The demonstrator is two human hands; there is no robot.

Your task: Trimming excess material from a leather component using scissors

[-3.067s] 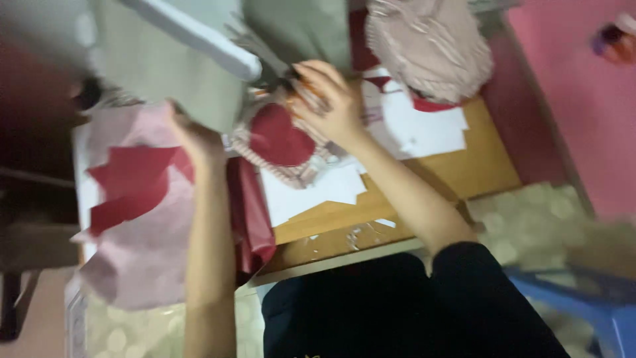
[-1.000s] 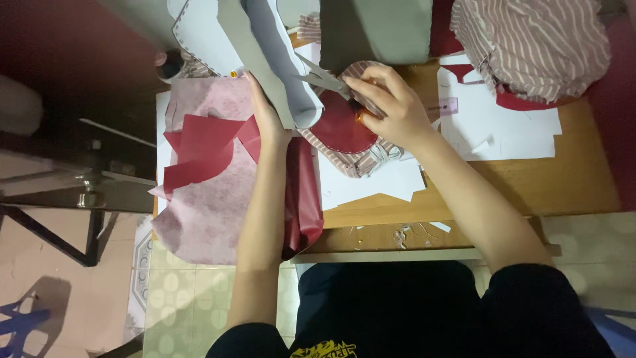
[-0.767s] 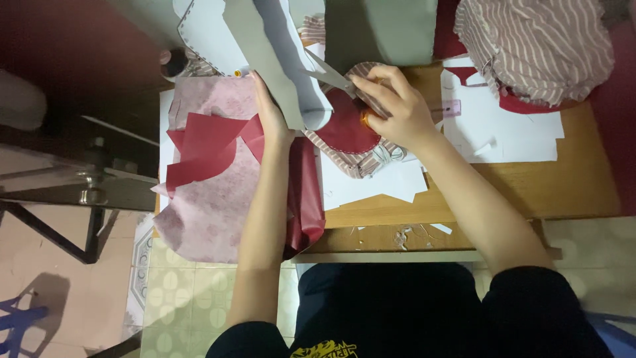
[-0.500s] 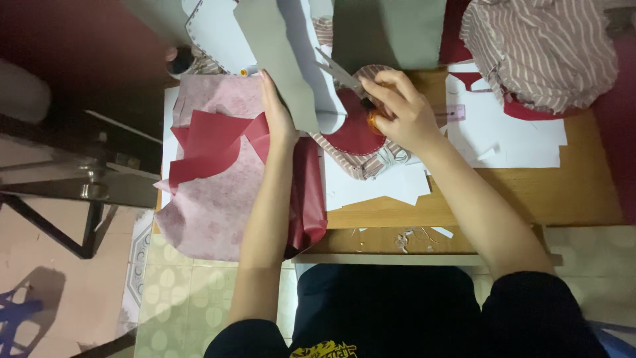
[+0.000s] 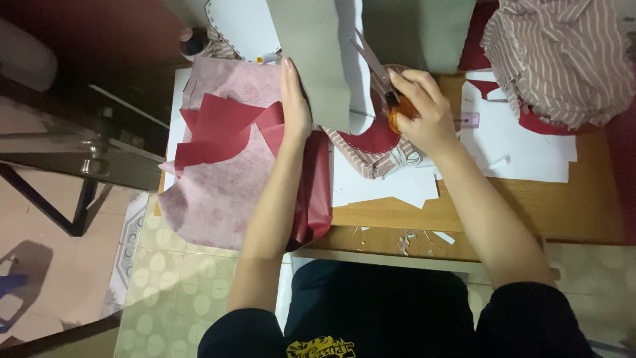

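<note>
My right hand (image 5: 421,111) grips orange-handled scissors (image 5: 379,69), blades pointing up and left over a white paper sheet (image 5: 350,79). My left hand (image 5: 294,101) lies flat with its fingers against the edge of a grey-green card strip (image 5: 311,59), holding it down. Under the right hand sits a dark red curved fabric piece (image 5: 376,138) edged with striped cloth (image 5: 381,163). The scissor tips lie near the gap between the grey-green strip and a second grey-green piece (image 5: 424,33).
Red fabric pieces (image 5: 218,129) lie on pink mottled cloth (image 5: 212,192) at the left. White paper sheets (image 5: 523,142) cover the wooden table (image 5: 530,205). A striped garment (image 5: 563,59) is heaped at the top right. Scraps (image 5: 407,240) lie on the table's front edge.
The view has shifted slightly. The scissors have advanced upward along the paper, and my left hand has slid up along the grey-green strip with them.
</note>
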